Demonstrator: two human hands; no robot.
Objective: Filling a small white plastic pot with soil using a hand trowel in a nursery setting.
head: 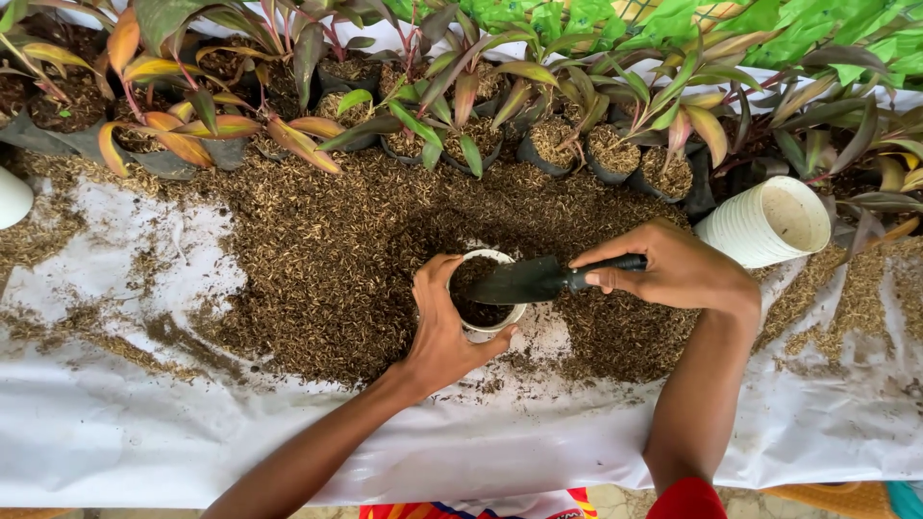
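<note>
A white sheet (115, 423) covers the worktop across the lower frame, and a broad heap of brown potting mix (327, 259) spreads over its middle. Along the top edge runs a row of potted plants (452, 106) with red, yellow and green leaves in dark bags. At the right, an empty ribbed white pot (764, 223) lies tipped on its side. In the centre, the left hand (444, 332) curls around a small white pot (488, 290), fingers wrapped on its left wall and thumb pressed at the near rim, holding it upright on the mix. The right hand (678, 269) is clenched around the black handle of a dark trowel (538, 279), whose blade lies across the pot's mouth, over the mix inside.
</note>
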